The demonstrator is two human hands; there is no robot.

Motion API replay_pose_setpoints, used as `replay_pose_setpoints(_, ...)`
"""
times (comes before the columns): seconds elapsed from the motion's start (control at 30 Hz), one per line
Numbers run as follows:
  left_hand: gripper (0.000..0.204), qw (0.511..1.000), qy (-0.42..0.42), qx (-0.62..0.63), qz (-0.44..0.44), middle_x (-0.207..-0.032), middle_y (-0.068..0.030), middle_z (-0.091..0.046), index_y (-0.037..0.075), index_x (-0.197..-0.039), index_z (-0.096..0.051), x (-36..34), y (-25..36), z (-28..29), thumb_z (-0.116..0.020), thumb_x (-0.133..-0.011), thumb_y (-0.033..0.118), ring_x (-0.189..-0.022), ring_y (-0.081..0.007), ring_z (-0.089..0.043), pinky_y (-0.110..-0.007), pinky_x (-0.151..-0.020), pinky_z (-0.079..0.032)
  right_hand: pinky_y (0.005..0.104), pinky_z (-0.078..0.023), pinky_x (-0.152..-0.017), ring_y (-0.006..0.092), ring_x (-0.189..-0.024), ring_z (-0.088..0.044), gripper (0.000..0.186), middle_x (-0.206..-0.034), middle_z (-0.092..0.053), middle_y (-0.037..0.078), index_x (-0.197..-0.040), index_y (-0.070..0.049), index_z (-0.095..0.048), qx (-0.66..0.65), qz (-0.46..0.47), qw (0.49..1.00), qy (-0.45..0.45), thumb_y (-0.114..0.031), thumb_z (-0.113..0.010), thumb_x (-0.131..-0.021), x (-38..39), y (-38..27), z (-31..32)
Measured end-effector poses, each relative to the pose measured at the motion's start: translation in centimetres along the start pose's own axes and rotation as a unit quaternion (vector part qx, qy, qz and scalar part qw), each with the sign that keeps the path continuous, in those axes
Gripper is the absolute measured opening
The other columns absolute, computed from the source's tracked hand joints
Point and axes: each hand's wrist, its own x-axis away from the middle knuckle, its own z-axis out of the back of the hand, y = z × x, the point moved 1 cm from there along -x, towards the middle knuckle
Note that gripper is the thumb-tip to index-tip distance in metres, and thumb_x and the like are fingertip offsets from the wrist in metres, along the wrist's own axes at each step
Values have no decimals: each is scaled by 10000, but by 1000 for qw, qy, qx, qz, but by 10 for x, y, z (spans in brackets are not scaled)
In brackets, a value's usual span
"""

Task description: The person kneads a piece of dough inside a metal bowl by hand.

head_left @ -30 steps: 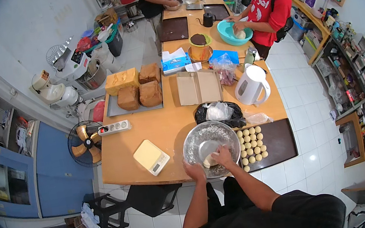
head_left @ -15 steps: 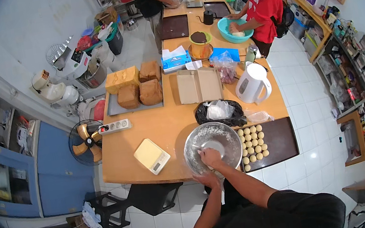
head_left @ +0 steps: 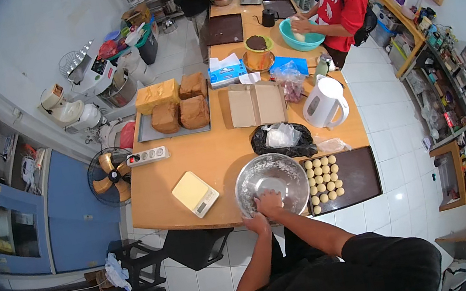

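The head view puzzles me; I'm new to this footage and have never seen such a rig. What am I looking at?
There's no robot: you see a person's two bare hands. A fisheye camera worn on the head looks down, so straight edges bend and the forearms enter from below. The left hand is at the near left rim of a round, shiny metal bowl; the right hand reaches inside. Whether it holds anything is hard to tell.

On the light-brown wooden table are a pale yellow, squarish scale, a white plastic kettle and, farther off, block-shaped brown loaves. At the near right corner, round, pale dough balls sit on a dark rectangular tray.
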Motion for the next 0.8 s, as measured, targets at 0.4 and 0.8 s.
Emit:
replay_pose_setpoints(0.4,449,997,64,-37,-26,-1139,-321,-552,-133,-1211,-485,6,-6,-7,-498,-784,2,-1098,-468,-517,-475,-1005,-376,564,-421,-894,314,-1109,-544,297,-1114,-595,135,-986,-75,-658,-17,55,997,-55,-307,-499,-889,14,30,15)
replay_pose_setpoints(0.8,460,999,-25,-43,8,-1179,-319,-549,-126,-1244,-473,15,14,3,-486,-790,-50,-1122,-450,-531,-444,-1008,-385,465,-392,-743,289,-851,-574,290,-840,-613,111,-763,-78,-612,-70,62,951,294,-329,-563,-899,14,29,-9)
